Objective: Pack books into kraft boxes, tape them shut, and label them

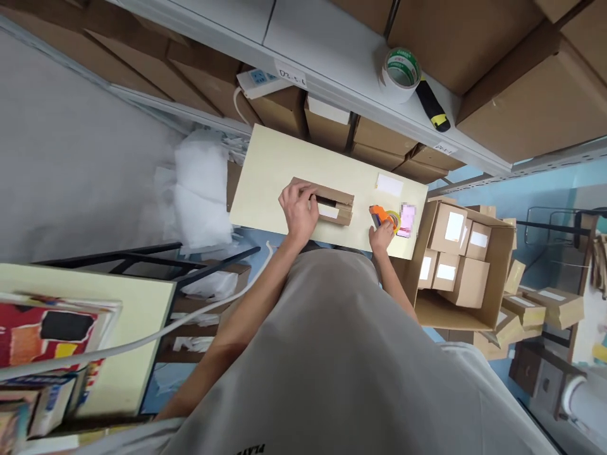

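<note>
A small cardboard box [342,201] with a white label lies on the pale yellow table [270,158]. A dark gap shows between its top flaps. My left hand [300,208] rests over the left part of this box, fingers bent and pressing on the flaps. To the right, my right hand [382,236] grips an orange tape dispenser [379,213] with a roll of yellowish tape on it. The dispenser is on or just above the table. Beside it lie a pink item [406,220], blurred in the picture, and a white slip of paper [389,184].
Right of the table stands a large open carton [497,278] with several small labelled boxes inside. A metal shelf [332,57] behind holds a tape roll [401,69] and a utility knife [432,104]. White wrap [202,189] stands at left; a pale cable [190,321] crosses in front.
</note>
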Available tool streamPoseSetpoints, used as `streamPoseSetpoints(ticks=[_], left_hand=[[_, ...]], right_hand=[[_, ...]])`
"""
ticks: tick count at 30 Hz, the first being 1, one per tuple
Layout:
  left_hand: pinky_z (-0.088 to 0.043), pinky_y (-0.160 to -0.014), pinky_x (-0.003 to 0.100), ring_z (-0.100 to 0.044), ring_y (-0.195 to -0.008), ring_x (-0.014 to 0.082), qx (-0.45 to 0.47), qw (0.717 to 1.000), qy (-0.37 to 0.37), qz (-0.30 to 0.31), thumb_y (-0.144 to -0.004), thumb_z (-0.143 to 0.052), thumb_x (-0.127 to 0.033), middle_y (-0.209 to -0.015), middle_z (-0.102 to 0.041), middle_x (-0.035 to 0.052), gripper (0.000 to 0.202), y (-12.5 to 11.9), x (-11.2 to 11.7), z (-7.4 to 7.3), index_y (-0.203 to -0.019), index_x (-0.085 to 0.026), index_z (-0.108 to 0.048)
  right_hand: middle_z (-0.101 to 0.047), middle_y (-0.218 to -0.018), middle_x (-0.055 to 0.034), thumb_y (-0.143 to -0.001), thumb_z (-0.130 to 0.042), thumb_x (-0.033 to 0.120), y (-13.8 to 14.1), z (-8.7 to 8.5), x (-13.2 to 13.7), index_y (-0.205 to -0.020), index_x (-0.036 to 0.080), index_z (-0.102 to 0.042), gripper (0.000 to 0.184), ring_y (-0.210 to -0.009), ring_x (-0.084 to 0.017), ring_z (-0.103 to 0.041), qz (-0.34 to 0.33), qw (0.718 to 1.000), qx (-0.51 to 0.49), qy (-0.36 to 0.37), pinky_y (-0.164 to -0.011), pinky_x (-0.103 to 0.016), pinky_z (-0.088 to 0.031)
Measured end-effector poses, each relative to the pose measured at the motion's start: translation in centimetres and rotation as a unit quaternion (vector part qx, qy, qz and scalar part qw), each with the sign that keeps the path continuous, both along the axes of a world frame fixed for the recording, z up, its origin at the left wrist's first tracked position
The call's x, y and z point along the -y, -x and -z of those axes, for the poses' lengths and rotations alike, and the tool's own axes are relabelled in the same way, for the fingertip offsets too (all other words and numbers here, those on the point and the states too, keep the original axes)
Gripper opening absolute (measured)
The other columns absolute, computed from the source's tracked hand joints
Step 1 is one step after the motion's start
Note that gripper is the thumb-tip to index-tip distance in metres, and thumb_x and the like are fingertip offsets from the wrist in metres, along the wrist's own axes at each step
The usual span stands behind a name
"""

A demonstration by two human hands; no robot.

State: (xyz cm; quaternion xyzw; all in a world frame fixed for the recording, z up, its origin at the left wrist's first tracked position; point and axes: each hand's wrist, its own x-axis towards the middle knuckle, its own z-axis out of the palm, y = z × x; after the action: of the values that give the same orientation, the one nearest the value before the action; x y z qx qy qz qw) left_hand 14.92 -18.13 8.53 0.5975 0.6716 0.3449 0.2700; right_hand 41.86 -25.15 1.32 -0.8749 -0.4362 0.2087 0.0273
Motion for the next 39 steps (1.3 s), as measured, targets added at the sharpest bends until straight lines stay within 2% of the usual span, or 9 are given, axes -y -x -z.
streamPoseSetpoints(ticks=[9, 12, 16, 18, 22, 26, 32, 36, 39], left_hand=[[-0.041, -0.129, 0.055, -0.065, -0.132, 0.0376, -0.023, 0.999, 0.045, -0.019, -0.105, -0.057, -0.016, -0.120, -0.074, 0.0136, 0.042, -2.5, 2.0, 0.3, -0.143, -0.024, -0.075], [-0.044, -0.128, 0.053, -0.068, -0.126, 0.0351, -0.017, 0.999, 0.038, -0.015, -0.104, -0.057, -0.014, -0.117, -0.076, 0.0121, 0.044, -2.9, 2.0, -0.1, -0.144, -0.022, -0.074], [-0.051, -0.122, 0.048, -0.072, -0.121, 0.0305, 0.038, 0.999, 0.025, 0.011, -0.104, -0.061, -0.017, -0.114, -0.079, 0.0093, 0.045, -3.9, 1.7, -1.1, -0.147, -0.022, -0.072], [-0.056, -0.117, 0.045, -0.074, -0.116, 0.0278, 0.091, 0.995, 0.031, 0.029, -0.103, -0.065, -0.021, -0.112, -0.080, 0.0081, 0.044, -4.8, 1.8, -1.8, -0.147, -0.022, -0.073], [-0.064, -0.104, 0.041, -0.078, -0.104, 0.0241, 0.218, 0.965, 0.087, 0.118, -0.102, -0.075, -0.038, -0.113, -0.084, 0.0086, 0.033, -7.0, 2.7, -3.4, -0.131, -0.023, -0.080], [-0.066, -0.103, 0.041, -0.080, -0.106, 0.0249, 0.257, 0.950, 0.077, 0.160, -0.100, -0.081, -0.049, -0.121, -0.085, 0.0098, 0.027, -7.6, 3.0, -5.6, -0.112, -0.025, -0.082], [-0.066, -0.102, 0.040, -0.080, -0.107, 0.0240, 0.268, 0.946, 0.051, 0.174, -0.103, -0.078, -0.045, -0.122, -0.084, 0.0091, 0.025, -5.2, 2.7, -8.4, -0.115, -0.024, -0.085], [-0.067, -0.098, 0.040, -0.079, -0.102, 0.0246, 0.288, 0.947, 0.063, 0.128, -0.101, -0.081, -0.055, -0.116, -0.084, 0.0094, 0.036, -2.7, 2.5, -8.7, -0.119, -0.024, -0.086], [-0.066, -0.105, 0.043, -0.079, -0.116, 0.0287, 0.326, 0.938, 0.088, 0.078, -0.105, -0.075, -0.066, -0.127, -0.083, 0.0120, 0.051, 0.4, 1.5, -8.6, -0.133, -0.024, -0.084]], right_hand=[[-0.063, -0.152, -0.0420, -0.099, -0.053, 0.012, -1.8, 2.4, -2.0, -0.150, -0.005, -0.057, 0.054, -0.146, -0.043, -0.061, 0.019, 0.998, -0.061, 0.029, -0.131, -0.055, -0.038], [-0.070, -0.146, -0.0359, -0.100, -0.056, 0.015, -2.5, 2.1, -2.1, -0.146, 0.001, -0.061, 0.049, -0.141, -0.039, -0.065, 0.024, 0.996, -0.089, 0.016, -0.129, -0.053, -0.043], [-0.081, -0.127, -0.0231, -0.106, -0.061, 0.038, -3.3, -0.1, -1.5, -0.136, 0.009, -0.067, 0.043, -0.117, -0.034, -0.076, 0.026, 0.988, -0.153, -0.009, -0.110, -0.049, -0.060], [-0.084, -0.121, -0.0176, -0.105, -0.065, 0.053, -3.3, -2.1, -1.2, -0.131, 0.013, -0.070, 0.047, -0.110, -0.031, -0.079, 0.029, 0.959, -0.272, -0.072, -0.105, -0.047, -0.064], [-0.088, -0.119, -0.0137, -0.096, -0.077, 0.074, -1.7, -7.4, -1.0, -0.127, 0.020, -0.077, 0.063, -0.119, -0.032, -0.082, 0.011, 0.820, -0.543, -0.181, -0.113, -0.052, -0.064], [-0.087, -0.128, -0.0124, -0.094, -0.081, 0.078, 1.3, -11.5, -2.0, -0.133, 0.023, -0.080, 0.068, -0.129, -0.031, -0.081, -0.016, 0.771, -0.602, -0.209, -0.122, -0.052, -0.061], [-0.087, -0.127, -0.0118, -0.093, -0.074, 0.091, 4.4, -13.4, -3.1, -0.136, 0.023, -0.080, 0.080, -0.131, -0.033, -0.080, -0.037, 0.792, -0.572, -0.210, -0.122, -0.052, -0.062], [-0.087, -0.126, -0.0109, -0.091, -0.076, 0.091, 5.8, -14.6, -2.8, -0.132, 0.024, -0.079, 0.079, -0.126, -0.034, -0.080, -0.070, 0.824, -0.530, -0.189, -0.119, -0.052, -0.063], [-0.087, -0.122, -0.0098, -0.092, -0.082, 0.085, 7.0, -15.9, -1.9, -0.129, 0.026, -0.079, 0.070, -0.120, -0.033, -0.081, -0.115, 0.839, -0.503, -0.170, -0.114, -0.051, -0.066]])
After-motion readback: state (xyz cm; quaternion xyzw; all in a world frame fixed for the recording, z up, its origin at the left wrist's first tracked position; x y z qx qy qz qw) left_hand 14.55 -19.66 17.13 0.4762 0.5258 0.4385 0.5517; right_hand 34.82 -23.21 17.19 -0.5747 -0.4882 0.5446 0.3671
